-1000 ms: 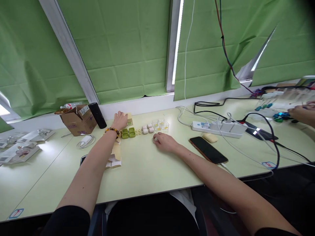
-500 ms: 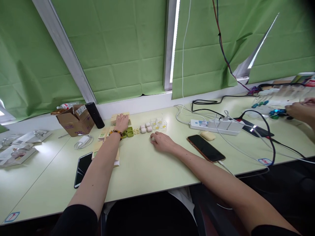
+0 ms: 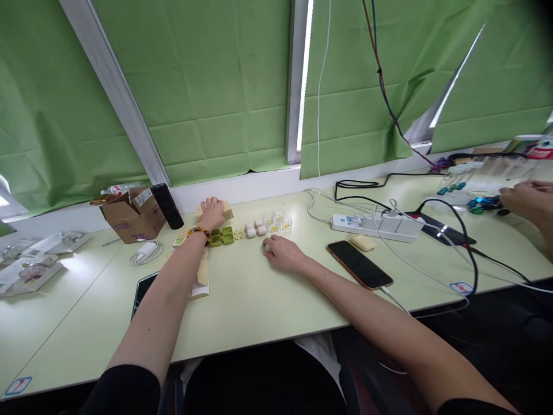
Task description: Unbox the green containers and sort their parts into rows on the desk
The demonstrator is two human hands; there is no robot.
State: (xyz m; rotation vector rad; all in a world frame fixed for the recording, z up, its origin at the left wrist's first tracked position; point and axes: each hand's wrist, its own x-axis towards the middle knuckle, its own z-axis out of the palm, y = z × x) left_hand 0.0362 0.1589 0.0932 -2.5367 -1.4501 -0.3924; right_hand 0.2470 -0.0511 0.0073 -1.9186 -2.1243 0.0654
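My left hand (image 3: 212, 212), with a beaded bracelet (image 3: 199, 231) at the wrist, is on a small cream cardboard box (image 3: 228, 212) at the back of the table. Its fingers bend over the box, whose middle they hide. My right hand (image 3: 283, 253) rests on the tabletop with loosely bent fingers and holds nothing. Between the hands stand small green square containers (image 3: 227, 238), tiny yellowish pieces (image 3: 238, 234), pale pink rounded blocks (image 3: 256, 228) and clear cups (image 3: 277, 221) with yellow bits inside. More cream packaging (image 3: 202, 272) lies partly under my left forearm.
Left are a brown carton (image 3: 133, 216), a black cylinder (image 3: 166, 206), a white charger (image 3: 147, 250) and a partly hidden phone (image 3: 142, 291). Right are another phone (image 3: 359, 264), a cream case (image 3: 362, 242) and a power strip (image 3: 375, 226) with cables. Another person's hand (image 3: 527, 199) is far right.
My left hand's fingers have drawn closer together over the cream box, and its right part sits at a different angle. My left forearm covers more of the left phone. My right hand stays put.
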